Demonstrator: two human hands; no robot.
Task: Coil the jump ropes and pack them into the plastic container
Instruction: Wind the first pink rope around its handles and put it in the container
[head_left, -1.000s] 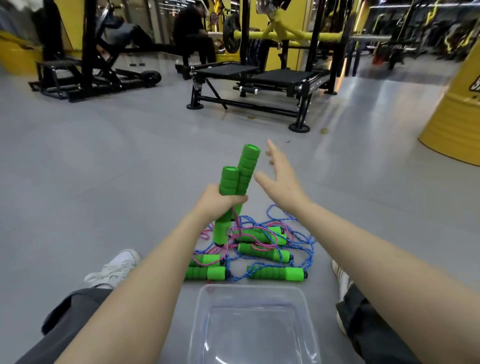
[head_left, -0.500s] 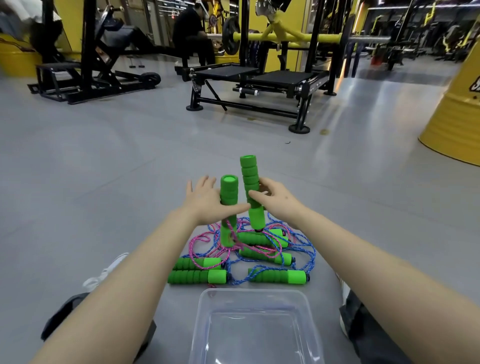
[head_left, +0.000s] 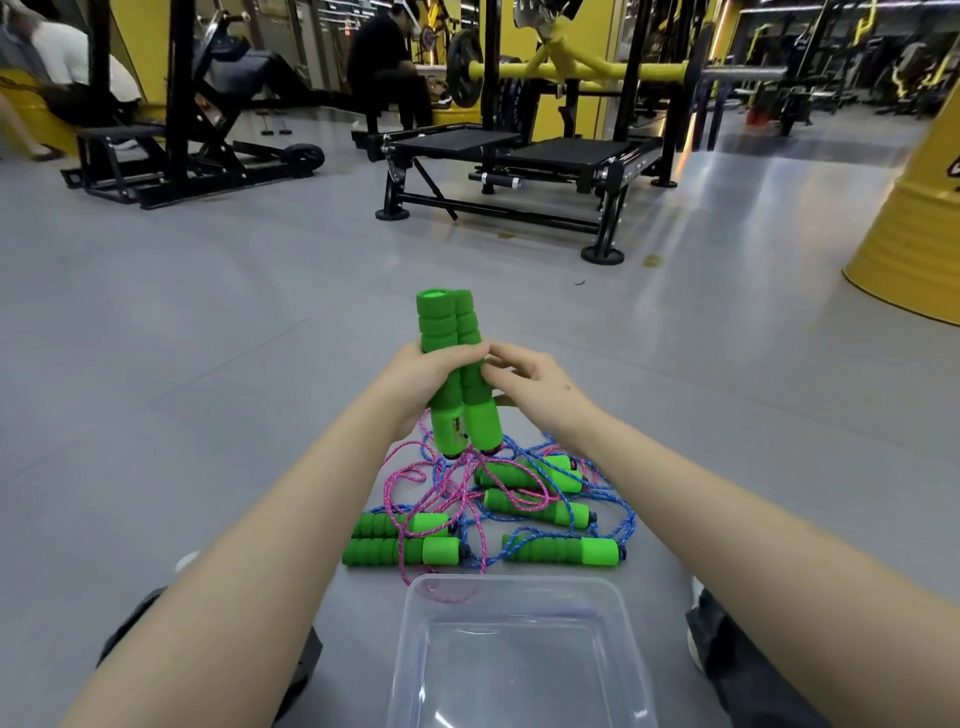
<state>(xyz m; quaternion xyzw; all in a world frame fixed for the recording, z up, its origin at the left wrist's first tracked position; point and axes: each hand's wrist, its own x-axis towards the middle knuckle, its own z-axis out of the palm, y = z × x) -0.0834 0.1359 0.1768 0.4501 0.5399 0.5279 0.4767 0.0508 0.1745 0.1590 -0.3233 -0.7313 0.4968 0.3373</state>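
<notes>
The left hand (head_left: 420, 375) grips two green handles (head_left: 447, 325) upright, side by side, past the box (head_left: 519, 584). The right hand (head_left: 532, 382) pinches them too. Their pink rope (head_left: 402, 475) hangs into the pile (head_left: 524, 512) just behind the box.

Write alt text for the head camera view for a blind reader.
A person's left hand grips two green jump-rope handles upright, the right hand pinching them, above a tangle of pink and blue ropes with green handles on a gym floor. A clear plastic container sits nearer the camera.
</notes>
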